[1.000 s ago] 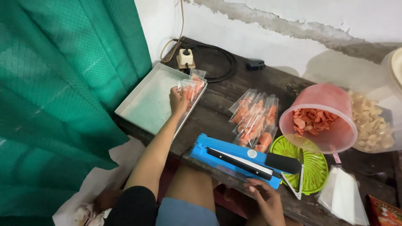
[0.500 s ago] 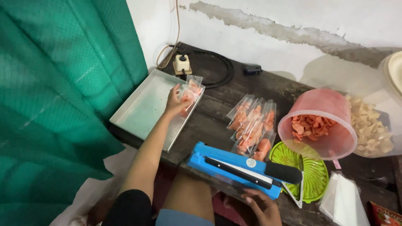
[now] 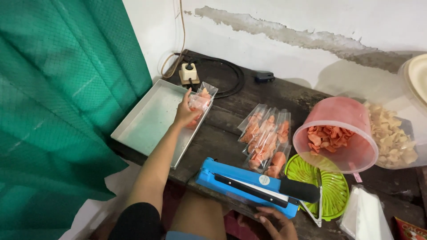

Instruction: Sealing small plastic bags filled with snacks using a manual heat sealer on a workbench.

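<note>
Left hand (image 3: 184, 113), frame centre-left, fingers closed around clear packet of orange crackers (image 3: 200, 101), held over right rim of metal tray (image 3: 147, 120). Right hand (image 3: 271, 221) at bottom edge, fingers curled loosely, touching front of blue impulse sealer (image 3: 249, 186); grip itself unclear. Row of filled packets (image 3: 266, 140) lies on dark wooden table (image 3: 222, 133) just above sealer. Pink bucket (image 3: 336, 133) of orange crackers at right, tilted, beside green plastic dish (image 3: 336, 191). Green curtain (image 3: 58, 89) fills left side.
</note>
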